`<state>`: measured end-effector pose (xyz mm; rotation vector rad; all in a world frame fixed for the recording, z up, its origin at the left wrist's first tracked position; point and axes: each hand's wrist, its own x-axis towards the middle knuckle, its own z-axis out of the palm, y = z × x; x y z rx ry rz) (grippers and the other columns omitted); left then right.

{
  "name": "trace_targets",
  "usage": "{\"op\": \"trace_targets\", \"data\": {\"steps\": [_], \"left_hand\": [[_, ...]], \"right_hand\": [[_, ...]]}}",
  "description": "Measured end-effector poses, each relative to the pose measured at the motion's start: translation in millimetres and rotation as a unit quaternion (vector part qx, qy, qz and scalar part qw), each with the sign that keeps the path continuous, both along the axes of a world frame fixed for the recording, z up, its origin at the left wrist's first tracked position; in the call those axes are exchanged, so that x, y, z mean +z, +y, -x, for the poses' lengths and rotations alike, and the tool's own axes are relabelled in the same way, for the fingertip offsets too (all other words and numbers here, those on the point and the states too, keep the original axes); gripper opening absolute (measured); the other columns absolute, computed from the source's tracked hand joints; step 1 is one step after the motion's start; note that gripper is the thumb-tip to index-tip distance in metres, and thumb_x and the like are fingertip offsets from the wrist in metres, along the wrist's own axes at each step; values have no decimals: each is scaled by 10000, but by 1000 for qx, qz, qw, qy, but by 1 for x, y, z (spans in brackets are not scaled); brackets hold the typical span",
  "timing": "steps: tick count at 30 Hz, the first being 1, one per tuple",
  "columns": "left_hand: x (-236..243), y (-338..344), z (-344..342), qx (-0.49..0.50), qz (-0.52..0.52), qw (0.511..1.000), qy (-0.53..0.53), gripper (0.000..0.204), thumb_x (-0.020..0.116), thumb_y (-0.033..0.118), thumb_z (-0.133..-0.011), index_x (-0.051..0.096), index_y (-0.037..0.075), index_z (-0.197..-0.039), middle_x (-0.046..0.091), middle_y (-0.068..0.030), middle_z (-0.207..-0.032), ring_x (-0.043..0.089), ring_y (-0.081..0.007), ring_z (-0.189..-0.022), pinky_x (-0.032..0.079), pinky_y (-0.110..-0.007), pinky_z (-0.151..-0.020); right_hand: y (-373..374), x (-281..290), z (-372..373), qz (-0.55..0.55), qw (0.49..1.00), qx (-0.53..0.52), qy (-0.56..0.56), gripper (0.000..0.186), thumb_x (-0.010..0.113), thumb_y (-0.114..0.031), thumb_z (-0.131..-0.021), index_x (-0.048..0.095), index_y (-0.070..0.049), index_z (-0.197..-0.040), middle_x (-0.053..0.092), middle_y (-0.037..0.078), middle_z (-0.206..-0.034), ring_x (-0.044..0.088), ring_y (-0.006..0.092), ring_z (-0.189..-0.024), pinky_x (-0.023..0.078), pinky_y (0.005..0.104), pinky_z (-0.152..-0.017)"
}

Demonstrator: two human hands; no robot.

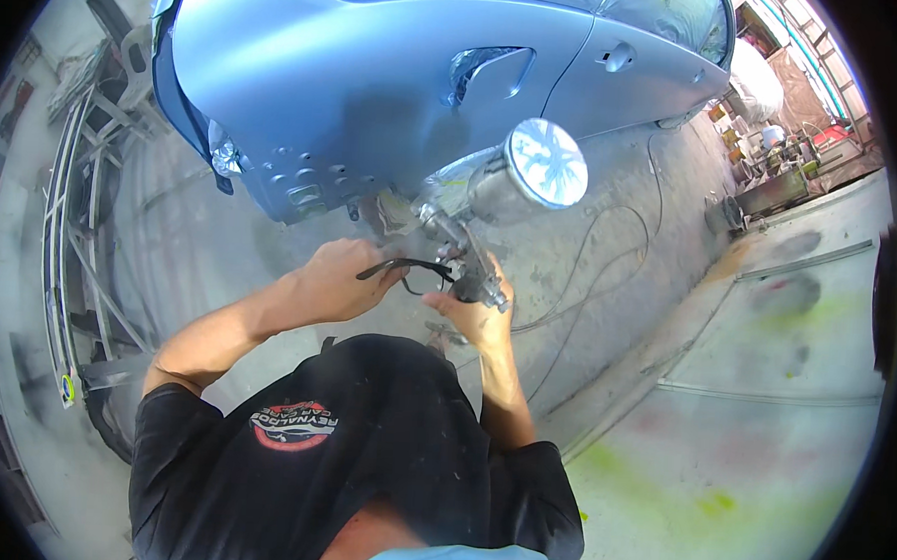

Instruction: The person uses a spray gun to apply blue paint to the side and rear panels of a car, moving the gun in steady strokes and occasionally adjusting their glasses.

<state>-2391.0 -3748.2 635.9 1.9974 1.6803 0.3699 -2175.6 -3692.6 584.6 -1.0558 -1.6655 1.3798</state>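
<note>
My right hand is wrapped round the handle of a metal spray gun. A silvery paint cup with a shiny round lid sits on top of the gun. Close beside it, my left hand is closed on a pair of black-framed glasses, whose far part overlaps the gun near my right hand. Beyond both hands stands a light blue car body, its fuel-filler recess lined with crinkled covering.
A hose loops over the grey floor on the right. Metal frames lean at the left, near a grey plastic chair. Machinery stands at the far right, beyond a paint-stained pale panel. Masking film covers the car's window.
</note>
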Motion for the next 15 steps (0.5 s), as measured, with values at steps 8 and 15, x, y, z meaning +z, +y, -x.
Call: {"op": "trace_targets", "data": {"steps": [8,15], "left_hand": [[10,-18,-14,-51,-32,997,37,216,559,213,-962,627,80,-1118,616,-136,-793,624,-373,-674,497,-461,-612],[4,-23,-16,24,-167,979,-115,180,552,176,-975,599,5,-1004,589,-173,-837,639,-323,-648,511,-410,-579]], "right_hand": [[-14,-3,5,51,998,-31,1,592,853,-30,-699,599,-44,-1233,663,28,-895,593,65,-627,490,246,-522],[-9,1,3,41,998,-45,-21,416,767,-68,-807,600,-8,-1183,657,32,-844,585,77,-544,469,223,-459]]}}
